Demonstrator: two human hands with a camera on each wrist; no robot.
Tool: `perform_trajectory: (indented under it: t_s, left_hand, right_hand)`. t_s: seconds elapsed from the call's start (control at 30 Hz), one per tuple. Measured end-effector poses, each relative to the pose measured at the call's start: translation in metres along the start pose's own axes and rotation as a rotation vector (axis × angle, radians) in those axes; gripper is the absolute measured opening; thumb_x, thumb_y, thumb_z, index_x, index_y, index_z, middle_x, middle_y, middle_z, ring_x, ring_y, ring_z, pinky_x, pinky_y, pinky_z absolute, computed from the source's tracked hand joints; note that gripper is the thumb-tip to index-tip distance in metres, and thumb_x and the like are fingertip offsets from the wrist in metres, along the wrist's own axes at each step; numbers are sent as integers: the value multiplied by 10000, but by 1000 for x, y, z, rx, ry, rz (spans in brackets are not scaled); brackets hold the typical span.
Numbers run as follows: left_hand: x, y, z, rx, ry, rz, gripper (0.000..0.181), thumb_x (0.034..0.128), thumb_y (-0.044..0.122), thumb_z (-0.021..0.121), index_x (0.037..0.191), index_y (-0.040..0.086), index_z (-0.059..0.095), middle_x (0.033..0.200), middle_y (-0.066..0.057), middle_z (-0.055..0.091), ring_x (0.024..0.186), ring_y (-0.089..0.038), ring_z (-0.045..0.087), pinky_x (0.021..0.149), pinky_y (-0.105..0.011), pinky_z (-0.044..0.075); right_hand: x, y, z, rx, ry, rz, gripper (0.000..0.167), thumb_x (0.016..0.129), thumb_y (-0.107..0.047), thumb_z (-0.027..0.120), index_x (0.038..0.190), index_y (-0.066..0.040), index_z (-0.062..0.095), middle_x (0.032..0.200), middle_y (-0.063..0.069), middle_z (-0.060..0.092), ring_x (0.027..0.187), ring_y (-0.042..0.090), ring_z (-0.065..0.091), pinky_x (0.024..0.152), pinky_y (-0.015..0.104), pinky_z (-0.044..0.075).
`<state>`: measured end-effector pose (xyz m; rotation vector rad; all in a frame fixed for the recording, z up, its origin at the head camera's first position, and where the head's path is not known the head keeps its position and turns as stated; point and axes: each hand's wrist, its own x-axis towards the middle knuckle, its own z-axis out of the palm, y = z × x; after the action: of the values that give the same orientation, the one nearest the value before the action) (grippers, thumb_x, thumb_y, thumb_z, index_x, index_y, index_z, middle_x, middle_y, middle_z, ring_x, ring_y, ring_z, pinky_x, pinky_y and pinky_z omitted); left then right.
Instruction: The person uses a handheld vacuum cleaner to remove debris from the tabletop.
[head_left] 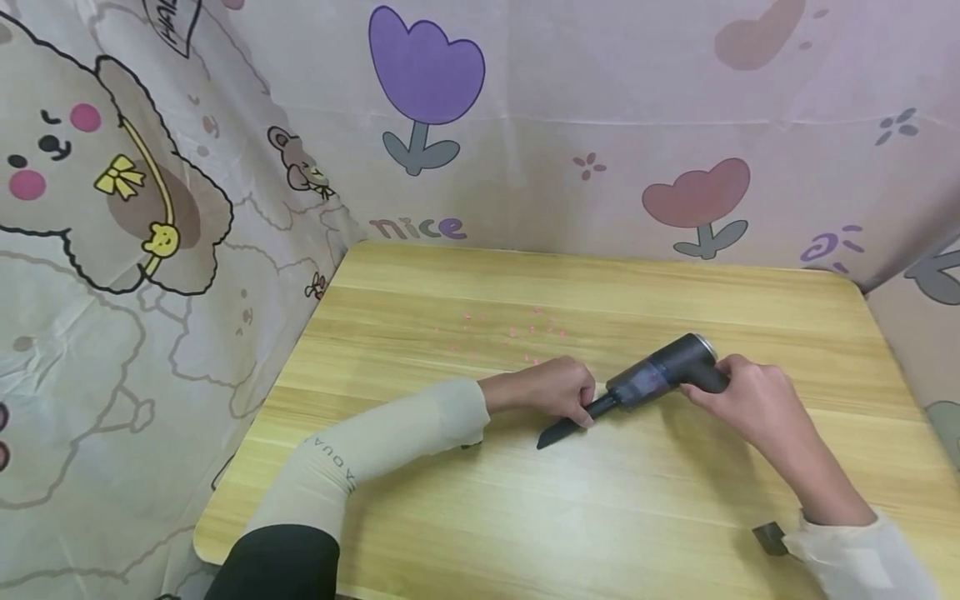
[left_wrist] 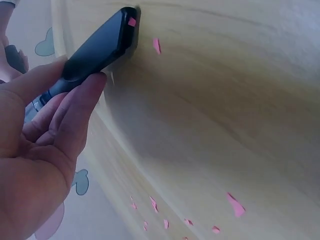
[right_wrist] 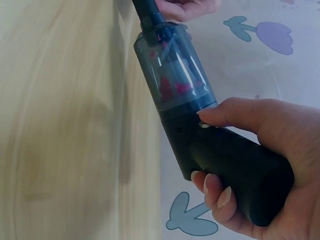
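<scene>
A black handheld vacuum cleaner (head_left: 660,371) slants over the table, its flat nozzle (left_wrist: 102,45) pointing to the lower left in the head view. My right hand (head_left: 765,404) grips its handle, and the thumb lies by a small button (right_wrist: 205,124) in the right wrist view. Fingers and thumb of my left hand (head_left: 555,389) pinch the nozzle. A pink scrap sticks at the nozzle's mouth in the left wrist view. Through the clear dust cup (right_wrist: 177,70) more pink bits show. Small pink paper scraps (head_left: 532,330) lie scattered on the table beyond the left hand.
The wooden table (head_left: 420,533) has rounded corners and meets a printed cloth (head_left: 540,192) at its back and left. A small dark flat piece (head_left: 770,538) shows by the right sleeve.
</scene>
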<state>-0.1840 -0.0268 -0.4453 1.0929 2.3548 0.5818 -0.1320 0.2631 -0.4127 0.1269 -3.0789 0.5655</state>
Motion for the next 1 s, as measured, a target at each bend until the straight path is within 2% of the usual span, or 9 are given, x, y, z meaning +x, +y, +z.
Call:
perform_trajectory:
  t_s: [0.3,0.53,0.7,0.83,1.0]
  left_hand:
    - [-1,-8,-6,11,-17,-9,195,867,244,841,818,102,718,745,54,663,573,-22,515,558,-129,415]
    - [-1,-13,-10,29,-20,-2,196,869,247,840,810,106,718,744,61,658,579,-14,509,560,-122,410]
    - [0,-15,-12,36,-24,-19,188,873,248,836,803,122,714,750,65,665,592,-23,525,571,-126,421]
    - [-1,-15,-15,55,-22,-35,195,874,252,835,807,121,707,759,58,663,609,-33,539,578,-136,428]
    - [-3,-17,-20,135,-2,-18,185,876,250,831,838,110,717,780,54,669,635,-33,531,597,-130,427]
  right_hand:
    - [2,-5,7,13,-7,24,657,835,-422,823,1064,164,634,758,242,648,654,320,535,537,290,351]
    - [5,-8,9,16,2,28,657,839,-427,822,1070,159,632,753,229,643,653,317,534,531,293,354]
    - [5,-11,10,24,5,38,629,840,-420,824,1038,147,639,724,202,631,636,308,535,519,298,355]
    - [6,-14,11,29,35,46,643,834,-421,831,1058,153,646,719,199,625,632,304,530,521,299,336]
    - [7,-19,16,43,93,36,660,822,-396,843,1116,164,653,799,269,672,637,313,547,529,297,333]
